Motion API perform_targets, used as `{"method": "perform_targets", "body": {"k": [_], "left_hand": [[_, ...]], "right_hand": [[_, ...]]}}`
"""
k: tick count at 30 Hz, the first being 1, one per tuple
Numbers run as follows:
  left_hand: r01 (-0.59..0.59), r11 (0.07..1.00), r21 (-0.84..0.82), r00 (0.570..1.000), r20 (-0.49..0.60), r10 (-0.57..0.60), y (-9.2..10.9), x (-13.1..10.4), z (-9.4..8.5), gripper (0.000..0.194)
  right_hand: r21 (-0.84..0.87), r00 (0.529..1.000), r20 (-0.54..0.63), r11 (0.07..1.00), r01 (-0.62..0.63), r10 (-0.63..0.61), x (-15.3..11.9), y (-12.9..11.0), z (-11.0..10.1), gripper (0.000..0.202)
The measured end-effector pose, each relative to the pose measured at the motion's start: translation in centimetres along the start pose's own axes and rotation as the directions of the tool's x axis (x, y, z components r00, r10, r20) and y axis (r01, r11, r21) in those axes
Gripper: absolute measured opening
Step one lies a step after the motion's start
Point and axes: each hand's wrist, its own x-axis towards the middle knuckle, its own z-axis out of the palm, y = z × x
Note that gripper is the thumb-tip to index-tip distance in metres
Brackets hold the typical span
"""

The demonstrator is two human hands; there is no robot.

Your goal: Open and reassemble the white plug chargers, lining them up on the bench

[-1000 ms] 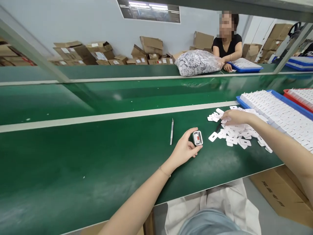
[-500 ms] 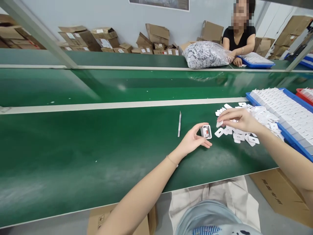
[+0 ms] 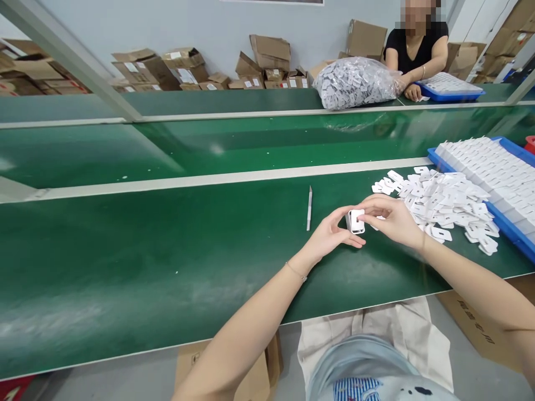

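My left hand (image 3: 330,234) grips a small white plastic housing (image 3: 349,223) between thumb and fingers, just above the green bench. Over the housing's open end, my right hand (image 3: 388,220) pinches a flat white cover plate (image 3: 357,218) with a slot in it. The plate lies at the opening; whether it is seated I cannot tell. Right of my hands spreads a pile of the same white plates (image 3: 451,203). A slim craft knife (image 3: 309,209) lies on the bench left of the housing.
A blue tray (image 3: 507,220) with rows of white housings stands at the right. Beyond the conveyor (image 3: 234,142), a co-worker (image 3: 418,53) sits by a clear bag of small parts (image 3: 355,83) and another blue tray (image 3: 455,96). Cardboard boxes (image 3: 144,69) line the wall.
My right hand has moved left from beside the pile, carrying a plate to the housing's open end. My left hand keeps its hold on the housing.
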Motion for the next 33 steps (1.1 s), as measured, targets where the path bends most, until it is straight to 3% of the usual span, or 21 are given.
{"method": "perform_targets", "body": {"k": [4, 7, 13, 16, 18, 20, 21, 23, 25, 27, 29, 33], "left_hand": [[0.010, 1.000, -0.021, 1.000, 0.000, -0.010, 0.0, 0.1, 0.0, 0.057], [0.023, 1.000, -0.014, 1.000, -0.005, -0.023, 0.0, 0.0, 0.1, 0.056], [0.003, 0.999, 0.049, 0.998, -0.067, 0.000, -0.2, 0.1, 0.5, 0.054], [0.010, 0.999, 0.052, 0.997, -0.083, -0.006, -0.1, 0.2, 0.6, 0.052], [0.013, 0.999, 0.041, 0.997, -0.080, -0.009, -0.1, 0.3, 0.6, 0.051], [0.020, 1.000, 0.023, 0.997, -0.081, -0.018, 0.0, 0.4, 0.6, 0.051], [0.025, 1.000, 0.016, 0.996, -0.082, -0.024, 0.0, 0.4, 0.6, 0.051], [0.034, 0.999, 0.009, 0.995, -0.089, -0.033, -0.1, 0.4, 0.6, 0.051], [0.037, 0.999, 0.006, 0.995, -0.095, -0.037, -0.1, 0.5, 0.6, 0.051], [0.033, 0.999, 0.002, 0.995, -0.093, -0.032, -0.2, 0.5, 0.5, 0.051], [0.025, 1.000, 0.006, 0.996, -0.085, -0.024, -0.3, 0.5, 0.5, 0.051], [0.019, 0.999, 0.046, 0.996, -0.093, -0.014, -0.3, 0.5, 0.6, 0.049]], "right_hand": [[-0.139, 0.991, 0.092, 0.985, 0.105, -0.093, 0.1, -0.3, -0.4, 0.016], [-0.265, 0.979, 0.094, 0.943, 0.201, -0.182, 0.2, 0.5, -0.7, 0.014], [-0.292, 0.987, 0.099, 0.944, 0.151, -0.127, -0.2, 2.2, -0.6, 0.021], [-0.334, 0.981, 0.126, 0.924, 0.184, -0.150, 0.2, 1.8, -0.9, 0.020], [-0.362, 0.969, 0.211, 0.911, 0.197, -0.126, 1.3, 1.0, -1.7, 0.023], [-0.354, 0.921, 0.389, 0.923, 0.150, 0.000, 3.2, -0.1, -2.7, 0.027], [-0.348, 0.865, 0.494, 0.932, 0.100, 0.092, 4.4, -0.7, -3.1, 0.028], [-0.380, 0.706, 0.651, 0.925, -0.013, 0.277, 7.0, -2.0, -3.7, 0.028], [-0.471, 0.558, 0.711, 0.879, -0.074, 0.428, 9.2, -3.0, -3.6, 0.025], [-0.562, 0.473, 0.711, 0.825, -0.061, 0.520, 10.8, -3.7, -3.0, 0.024], [-0.619, 0.453, 0.700, 0.785, 0.000, 0.552, 11.6, -4.0, -2.3, 0.023], [-0.637, 0.477, 0.713, 0.758, 0.137, 0.513, 11.8, -3.5, -1.9, 0.018]]}}
